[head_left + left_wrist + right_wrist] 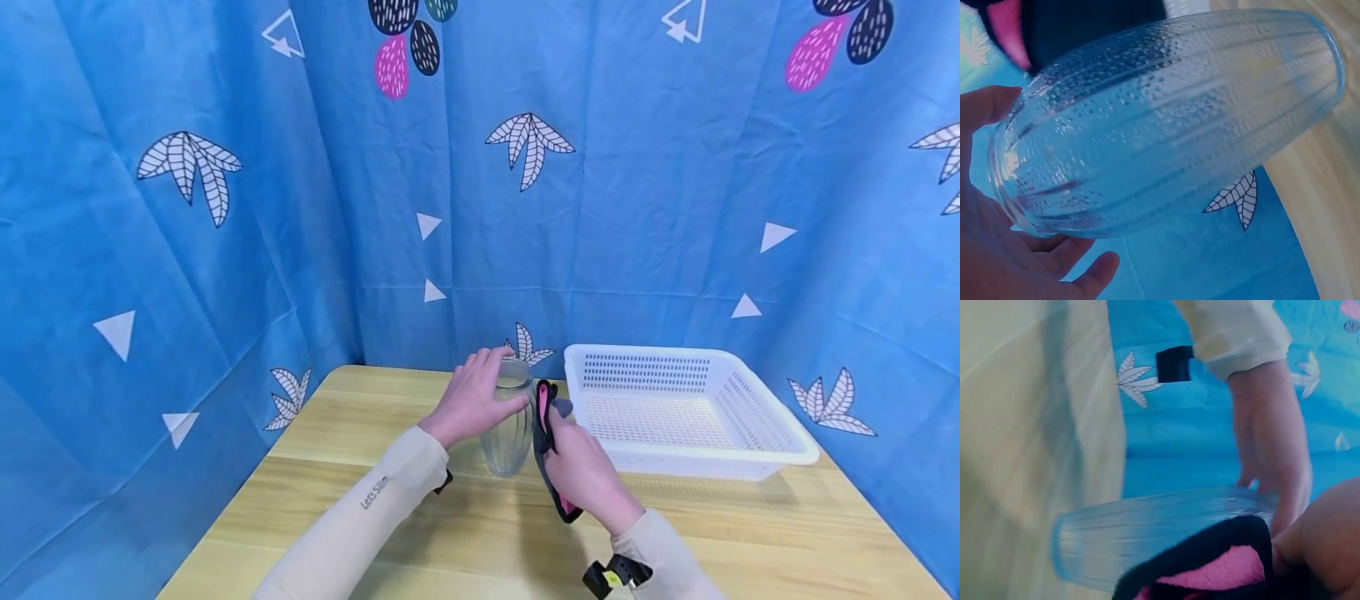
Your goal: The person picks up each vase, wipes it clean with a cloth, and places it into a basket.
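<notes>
A clear ribbed glass vase (508,442) is upright in front of me; I cannot tell whether its base touches the table. My left hand (474,398) grips it near the rim, with the thumb on one side and the fingers around the other. The left wrist view shows the bumpy glass wall of the vase (1147,125) close up. Just right of the vase, my right hand (585,471) holds a folded cloth (545,408), dark outside and pink inside. In the right wrist view the cloth (1222,569) partly hides the vase.
A white perforated plastic basket (720,454) stands on the right of the wooden table (360,417), close beyond my right hand. A blue patterned curtain (487,250) hangs behind the table and along its sides.
</notes>
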### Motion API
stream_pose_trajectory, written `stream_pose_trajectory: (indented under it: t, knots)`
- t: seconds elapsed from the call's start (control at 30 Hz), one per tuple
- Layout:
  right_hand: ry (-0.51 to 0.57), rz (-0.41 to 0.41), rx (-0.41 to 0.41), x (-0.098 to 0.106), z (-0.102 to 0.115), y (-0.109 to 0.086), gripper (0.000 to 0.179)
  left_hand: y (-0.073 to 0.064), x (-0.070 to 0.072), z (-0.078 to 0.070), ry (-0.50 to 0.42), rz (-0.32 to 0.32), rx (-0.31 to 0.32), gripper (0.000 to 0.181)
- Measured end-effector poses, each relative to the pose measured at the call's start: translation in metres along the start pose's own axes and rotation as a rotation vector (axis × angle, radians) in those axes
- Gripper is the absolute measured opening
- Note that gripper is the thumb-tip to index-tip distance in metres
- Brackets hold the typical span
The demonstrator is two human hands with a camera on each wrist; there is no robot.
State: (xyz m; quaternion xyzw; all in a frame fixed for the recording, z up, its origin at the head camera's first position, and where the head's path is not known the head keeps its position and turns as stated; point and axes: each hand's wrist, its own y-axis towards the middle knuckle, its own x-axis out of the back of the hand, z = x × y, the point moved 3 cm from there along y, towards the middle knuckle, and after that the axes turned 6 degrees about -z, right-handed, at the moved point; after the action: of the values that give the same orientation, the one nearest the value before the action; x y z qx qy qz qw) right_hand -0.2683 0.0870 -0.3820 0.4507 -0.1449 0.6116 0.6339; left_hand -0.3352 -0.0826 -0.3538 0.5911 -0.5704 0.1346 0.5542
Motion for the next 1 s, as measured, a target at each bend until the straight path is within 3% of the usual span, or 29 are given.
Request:
stream_pose_trajectory:
  t: [0.17,0.33,0.47,0.77,0.9,1.0]
  knots:
    - [-0.072,-0.127,0.092,0.013,0.015,0.005,0.039,0.001,0.0,-0.003,-0.067,0.032,0.012,0.078]
    - [-0.067,-0.143,0.105,0.01,0.014,0.017,0.049,0.001,0.0,-0.004,-0.127,0.055,0.019,0.079]
    - [-0.049,-0.11,0.063,-0.001,0.002,0.029,0.055,0.001,-0.001,-0.003,-0.147,0.059,0.023,0.078]
    - [-0.01,-0.043,0.002,-0.03,-0.018,0.036,0.038,0.001,-0.001,0.001,-0.131,0.034,0.034,0.074]
    - [0.018,0.078,-0.045,-0.045,-0.031,0.031,0.037,0.001,-0.003,0.0,-0.133,0.024,0.033,0.073]
    - [0.012,0.173,-0.058,-0.056,-0.041,0.024,0.026,-0.001,-0.004,-0.001,-0.154,0.02,0.047,0.072]
